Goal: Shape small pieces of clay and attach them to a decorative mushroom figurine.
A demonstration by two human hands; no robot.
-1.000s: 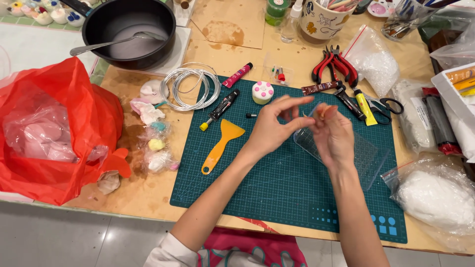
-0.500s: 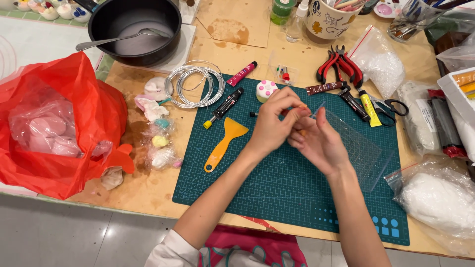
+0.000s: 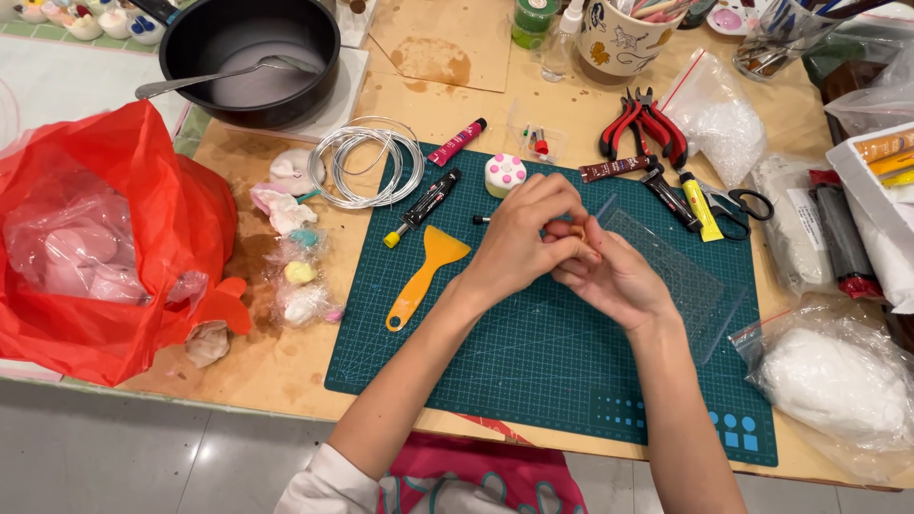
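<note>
Over a green cutting mat (image 3: 533,352), the left hand (image 3: 519,238) and right hand (image 3: 614,276) press together, fingers curled around a small orange piece (image 3: 574,231), mostly hidden between them. An orange scraper (image 3: 424,271) lies just left; a clear plastic sheet (image 3: 681,281) lies under the right hand.

Left hand (image 3: 522,238) and right hand (image 3: 609,276) now closer, fingers interlocked.

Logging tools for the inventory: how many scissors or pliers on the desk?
2. Red-handled pliers lie above the green cutting mat, near its top edge; black-handled scissors lie just right of them. More may be hidden among the bags.
</note>
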